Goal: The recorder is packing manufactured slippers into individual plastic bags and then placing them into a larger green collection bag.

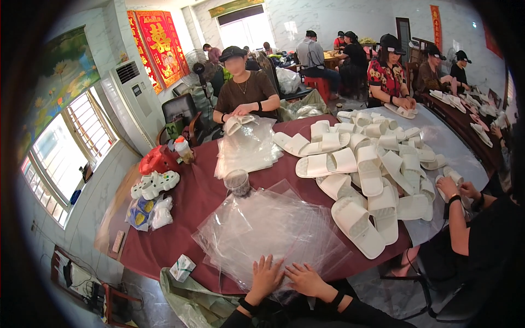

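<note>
A loose stack of clear plastic bags (pixel 262 224) lies spread on the dark red tablecloth in front of me. My left hand (pixel 266 279) rests on the near edge of the stack with its fingers stretched out. Beside it, my right hand (pixel 306 279) lies on the same edge, fingers also extended. Neither hand is lifting anything that I can make out. A clear plastic cup with dark contents (pixel 237 183) stands at the far edge of the bags. To the right is a big heap of white slide sandals (pixel 369 169), the nearest ones close to the bags.
Across the table a co-worker (pixel 246 90) handles a sandal over another pile of clear bags (pixel 246 147). At the left are white clogs (pixel 155 185), a red bag (pixel 158 159), a bottle (pixel 184 148) and a small white box (pixel 182 268). A person's hands (pixel 454 188) work on sandals at the right.
</note>
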The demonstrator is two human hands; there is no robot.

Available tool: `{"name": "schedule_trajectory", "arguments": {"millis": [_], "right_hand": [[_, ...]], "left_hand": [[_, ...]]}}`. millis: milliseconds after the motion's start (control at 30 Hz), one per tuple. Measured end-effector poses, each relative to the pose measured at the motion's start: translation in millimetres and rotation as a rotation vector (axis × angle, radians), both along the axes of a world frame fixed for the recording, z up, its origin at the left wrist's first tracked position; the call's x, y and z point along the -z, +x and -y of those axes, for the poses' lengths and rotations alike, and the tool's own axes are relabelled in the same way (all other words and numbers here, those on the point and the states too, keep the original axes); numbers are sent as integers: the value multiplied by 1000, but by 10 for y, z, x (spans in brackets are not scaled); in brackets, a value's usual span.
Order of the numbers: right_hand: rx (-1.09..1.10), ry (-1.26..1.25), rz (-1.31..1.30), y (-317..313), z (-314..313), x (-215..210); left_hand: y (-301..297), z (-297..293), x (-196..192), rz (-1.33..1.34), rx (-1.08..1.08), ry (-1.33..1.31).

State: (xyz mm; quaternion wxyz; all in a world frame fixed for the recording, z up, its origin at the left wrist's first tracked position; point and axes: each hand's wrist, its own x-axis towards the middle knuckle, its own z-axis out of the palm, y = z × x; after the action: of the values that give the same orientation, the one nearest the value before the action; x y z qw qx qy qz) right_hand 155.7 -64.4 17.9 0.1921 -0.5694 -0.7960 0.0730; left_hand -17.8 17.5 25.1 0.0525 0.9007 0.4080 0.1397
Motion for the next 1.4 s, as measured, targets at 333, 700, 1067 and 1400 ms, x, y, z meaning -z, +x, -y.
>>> {"name": "schedule_trajectory", "arguments": {"millis": [333, 700, 1067, 1400], "right_hand": [[205, 161, -169, 546, 21, -285], [805, 332, -60, 1472, 126, -501], [705, 13, -147, 2269, -160, 12], [676, -69, -869, 2521, -475, 39]], "left_hand": [[65, -73, -32, 20, -40, -57], [150, -53, -10, 51, -90, 23], [71, -10, -31, 74, -128, 42], [98, -34, 34, 120, -133, 80]]}}
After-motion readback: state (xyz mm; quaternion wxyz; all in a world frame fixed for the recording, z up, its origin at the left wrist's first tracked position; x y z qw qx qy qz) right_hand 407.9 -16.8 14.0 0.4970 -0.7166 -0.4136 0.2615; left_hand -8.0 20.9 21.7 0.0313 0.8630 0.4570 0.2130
